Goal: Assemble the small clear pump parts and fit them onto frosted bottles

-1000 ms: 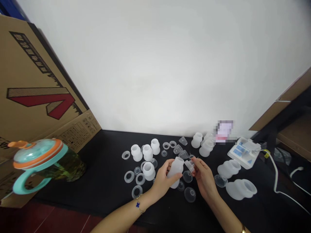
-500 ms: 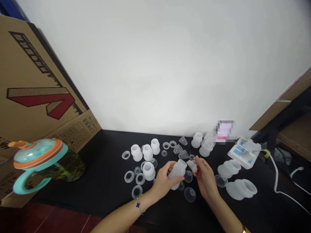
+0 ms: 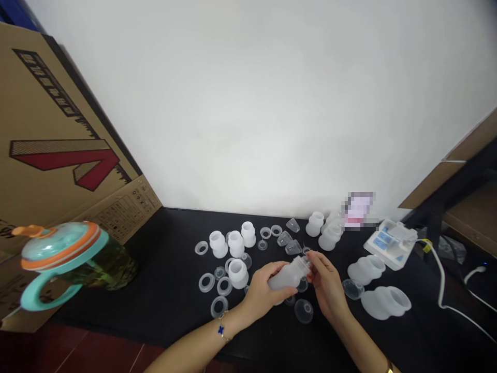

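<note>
A black tabletop (image 3: 155, 305) stands against a plain wall, its near side scattered with small plastic parts. Nearest, between the two wrists, lies a clear, shallow plastic dome (image 3: 303, 311); a flat translucent plastic ring (image 3: 213, 309) rests just left of the left hand (image 3: 266, 288). That hand curls around a frosted white plastic bottle (image 3: 282, 278), tilted with its neck toward the right hand (image 3: 326, 284), whose thumb and fingers pinch a clear ridged plastic top (image 3: 300, 264) at the bottle's mouth; whether it is fully seated is unclear. To the right of the right hand sits a frosted, wide-mouthed plastic bottle (image 3: 376, 304). Just beyond the left hand, to its left, stands a white, narrow-waisted plastic bottle (image 3: 237, 277). Farther past the hands lie clear tapered plastic cups (image 3: 292, 247), and beyond the right hand a white, rectangular power strip (image 3: 389, 245). Farthest is the white wall (image 3: 248, 103).
</note>
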Demonstrator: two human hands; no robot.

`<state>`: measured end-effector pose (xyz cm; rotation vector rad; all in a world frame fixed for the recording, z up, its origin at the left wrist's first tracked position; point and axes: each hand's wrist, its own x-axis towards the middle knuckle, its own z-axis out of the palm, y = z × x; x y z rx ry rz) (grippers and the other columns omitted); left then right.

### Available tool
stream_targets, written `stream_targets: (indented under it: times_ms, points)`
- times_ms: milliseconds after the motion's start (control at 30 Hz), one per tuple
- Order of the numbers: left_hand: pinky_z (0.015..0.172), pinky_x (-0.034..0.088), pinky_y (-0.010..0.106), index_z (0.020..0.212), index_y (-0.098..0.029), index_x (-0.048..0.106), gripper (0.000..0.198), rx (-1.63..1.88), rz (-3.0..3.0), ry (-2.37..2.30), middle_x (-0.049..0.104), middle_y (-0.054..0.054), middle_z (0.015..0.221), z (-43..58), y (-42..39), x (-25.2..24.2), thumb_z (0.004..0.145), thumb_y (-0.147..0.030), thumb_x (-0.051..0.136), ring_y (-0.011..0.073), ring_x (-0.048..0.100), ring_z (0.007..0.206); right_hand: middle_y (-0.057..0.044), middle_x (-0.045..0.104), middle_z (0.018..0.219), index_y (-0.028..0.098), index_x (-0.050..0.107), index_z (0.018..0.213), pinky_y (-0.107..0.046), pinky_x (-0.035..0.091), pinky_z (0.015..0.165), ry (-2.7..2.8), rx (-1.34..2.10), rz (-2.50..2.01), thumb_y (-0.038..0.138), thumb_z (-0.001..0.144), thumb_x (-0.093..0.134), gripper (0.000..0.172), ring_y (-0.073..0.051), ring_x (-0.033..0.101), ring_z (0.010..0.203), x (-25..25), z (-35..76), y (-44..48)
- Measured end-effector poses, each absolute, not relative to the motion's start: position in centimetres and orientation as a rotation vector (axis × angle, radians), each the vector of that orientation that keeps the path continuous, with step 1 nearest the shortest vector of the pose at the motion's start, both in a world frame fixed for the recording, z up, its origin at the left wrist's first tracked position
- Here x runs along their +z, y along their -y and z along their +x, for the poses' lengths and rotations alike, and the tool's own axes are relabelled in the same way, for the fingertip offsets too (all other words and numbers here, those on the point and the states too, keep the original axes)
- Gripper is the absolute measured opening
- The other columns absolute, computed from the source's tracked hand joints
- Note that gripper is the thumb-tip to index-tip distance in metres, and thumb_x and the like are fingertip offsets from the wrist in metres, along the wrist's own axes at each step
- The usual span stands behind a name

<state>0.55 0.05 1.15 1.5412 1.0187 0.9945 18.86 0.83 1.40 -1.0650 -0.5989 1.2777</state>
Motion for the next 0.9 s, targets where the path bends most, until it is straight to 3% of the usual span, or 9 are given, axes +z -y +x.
stream_targets:
  times_ms: [900]
  points:
    - [0.089, 0.053, 0.035, 0.119, -0.022, 0.072, 0.05, 0.992, 1.584, -1.021, 0.076, 0.005, 0.113, 0.55, 0.18, 1.31, 0.074, -0.039, 0.085, 0.0273, 0.069, 0.099, 0.003, 0.055, 0.06, 0.019, 0.077, 0.073, -0.026, 0.035, 0.049, 0.669, 1.259, -1.108, 0.047, 0.063, 0.091, 0.032, -0.012, 0.045, 0.055, 1.84, 18.56, -0.72]
